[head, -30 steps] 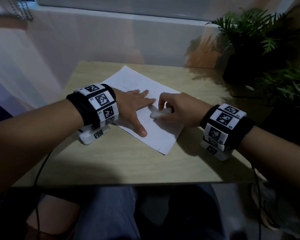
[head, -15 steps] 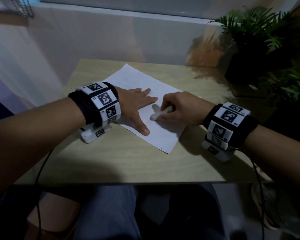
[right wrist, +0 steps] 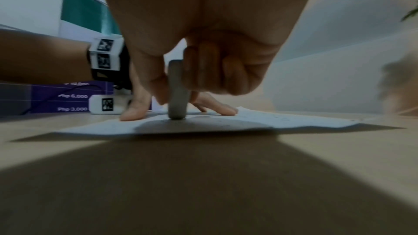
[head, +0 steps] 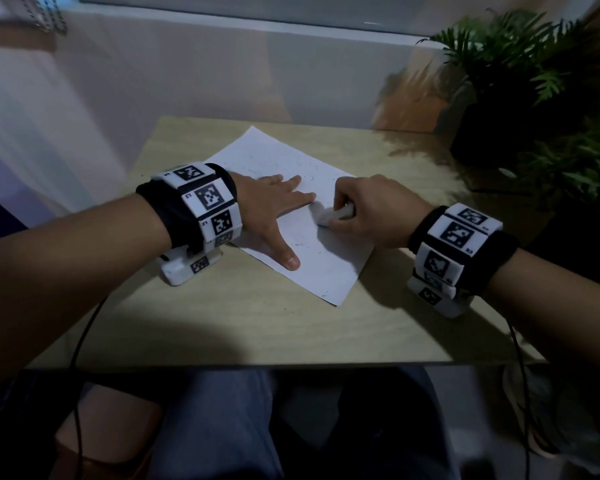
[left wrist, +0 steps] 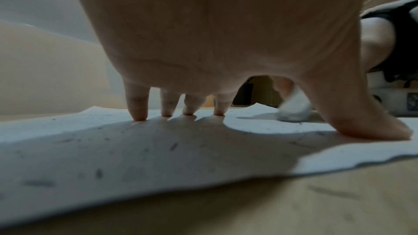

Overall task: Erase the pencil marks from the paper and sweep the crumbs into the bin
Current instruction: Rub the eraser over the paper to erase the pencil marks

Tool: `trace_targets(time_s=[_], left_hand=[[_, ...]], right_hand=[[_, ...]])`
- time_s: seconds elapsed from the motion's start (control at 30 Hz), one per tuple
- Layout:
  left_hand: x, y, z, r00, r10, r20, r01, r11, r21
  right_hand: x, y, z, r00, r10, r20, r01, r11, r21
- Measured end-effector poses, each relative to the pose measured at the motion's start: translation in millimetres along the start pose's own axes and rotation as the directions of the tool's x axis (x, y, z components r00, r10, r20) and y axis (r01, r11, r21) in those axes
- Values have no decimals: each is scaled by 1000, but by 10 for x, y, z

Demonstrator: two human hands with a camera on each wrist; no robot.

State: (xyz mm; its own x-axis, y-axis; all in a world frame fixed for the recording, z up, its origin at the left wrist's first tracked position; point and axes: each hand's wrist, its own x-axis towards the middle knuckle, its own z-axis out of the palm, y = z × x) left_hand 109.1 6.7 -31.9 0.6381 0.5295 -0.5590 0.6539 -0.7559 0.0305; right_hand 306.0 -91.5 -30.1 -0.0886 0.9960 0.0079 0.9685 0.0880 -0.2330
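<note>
A white sheet of paper lies at an angle on the light wooden table, speckled with small dark crumbs and faint marks. My left hand lies flat on the sheet with fingers spread, fingertips and thumb pressing it down. My right hand grips a white eraser between thumb and curled fingers. The eraser stands on its edge touching the paper, close to the left index fingertip. In the left wrist view the eraser is blurred. No bin is in view.
Potted green plants stand at the table's back right. A pale wall panel runs behind the table. Cables hang from both wristbands over the near table edge. A purple printed box shows at the left in the right wrist view.
The right hand has rubbed the eraser over the paper, shifting it slightly away and right. The left hand has stayed pressed on the sheet.
</note>
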Motion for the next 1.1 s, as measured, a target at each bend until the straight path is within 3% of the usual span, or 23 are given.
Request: trace_targets(time_s=[0.07,0.13,0.27,0.33,0.43,0.5,0.57,0.63,0.7,0.8,0.87,1.0,1.03,1.1], left_hand=[[3,-5,9,1000,3,4,-3,1000,-6],[7,-6,8,1000,0,4,0,1000,-12],[19,-3,14,1000,5,-10,-4,1000,5],[36,-29,29,1000,12,-19,-12,1000,3],[76,-61,45,998,53,-26,-54,997,-51],[72,-56,37,999,48,-23,-49,997,-58],[44,-30,20,1000,19,-15,-20,1000,-22],[10,-3,7,1000,3,-14,-3,1000,-1],[2,-2,2,1000,13,-16,-13,1000,-16],[24,-21,14,999,35,-17,-36,998,-54],[23,-22,13,1000,28,-11,-29,999,-46],[-2,6,0,1000,8,-10,-8,1000,4],[-3,6,1,1000,9,-14,-9,1000,3],[-6,-2,4,1000,22,-18,-22,1000,-16]], right_hand=[[-74,-81,3,991,-98,94,92,993,73],[-98,-125,-37,977,-118,176,92,984,152],[17,-46,-19,999,15,30,-15,1000,9],[9,-88,18,1000,-8,-27,5,997,-81],[-103,-250,-2,978,-170,119,163,985,61],[-109,-270,-38,961,-203,188,174,971,164],[-22,-189,-27,984,-109,142,92,988,124],[64,-109,13,1000,2,24,-1,1000,-23],[59,-125,60,999,-28,-23,26,998,-65],[-37,-208,24,978,-166,130,153,983,102],[-28,-200,-4,972,-157,174,129,978,164],[108,-63,43,999,42,-34,-44,998,-54],[108,-63,60,998,24,-59,-29,997,-71],[52,-124,62,997,-76,20,76,997,7]])
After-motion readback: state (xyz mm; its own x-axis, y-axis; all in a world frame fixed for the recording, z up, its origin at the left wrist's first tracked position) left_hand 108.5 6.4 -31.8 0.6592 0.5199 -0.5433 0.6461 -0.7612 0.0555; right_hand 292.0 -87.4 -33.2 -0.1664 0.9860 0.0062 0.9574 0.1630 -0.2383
